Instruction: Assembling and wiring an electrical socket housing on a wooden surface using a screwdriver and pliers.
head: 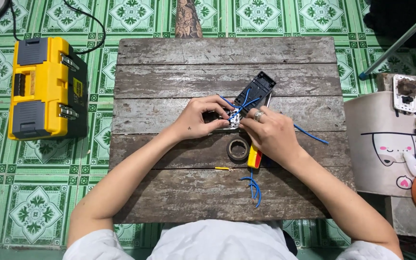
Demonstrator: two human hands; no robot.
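- Hands meet at mid-table [179, 192] over a small white switch module [233, 119].
- Left hand [199, 118]: grip closed on the switch module's left side.
- Right hand [270, 132]: fingers pinch blue wires [246, 102] at the module.
- Black housing [254, 90] lies just beyond; tape roll [238, 149] and yellow-handled tool [253, 157] lie just nearer.

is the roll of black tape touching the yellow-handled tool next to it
Apart. The head view shows a narrow strip of bare wood between the tape roll and the yellow-handled tool, which lies partly under the right hand.
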